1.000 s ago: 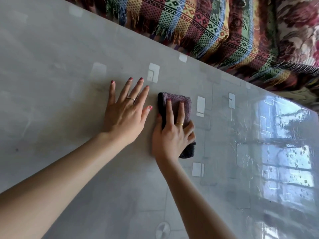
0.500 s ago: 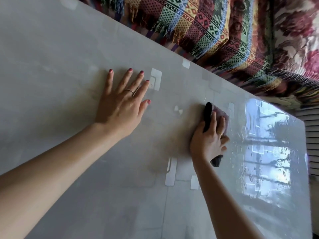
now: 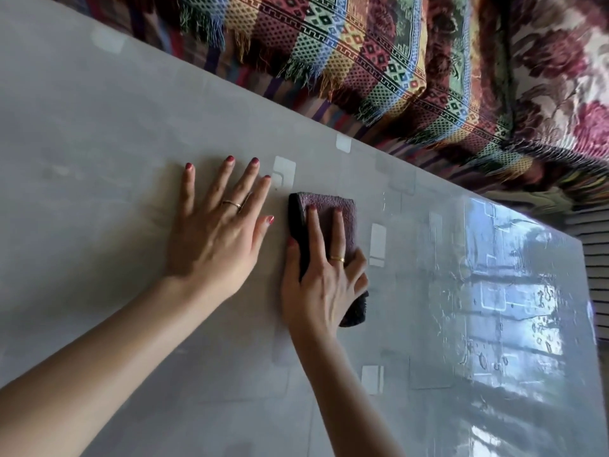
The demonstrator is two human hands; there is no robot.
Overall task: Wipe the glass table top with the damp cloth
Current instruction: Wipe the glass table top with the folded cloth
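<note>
Purple cloth (image 3: 329, 206) under right hand (image 3: 324, 285) — beside left hand (image 3: 214, 239) | glass table top (image 3: 99, 127)

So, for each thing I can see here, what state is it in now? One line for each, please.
left hand: flat on the glass, fingers spread, holds nothing.
right hand: presses on the cloth, fingers straight.
cloth: folded, dark purple, flat on the glass under the right hand.
glass table top: shiny with streaks and droplets on its right part.
blanket: draped beyond the table's far edge, fringe hanging.
</note>
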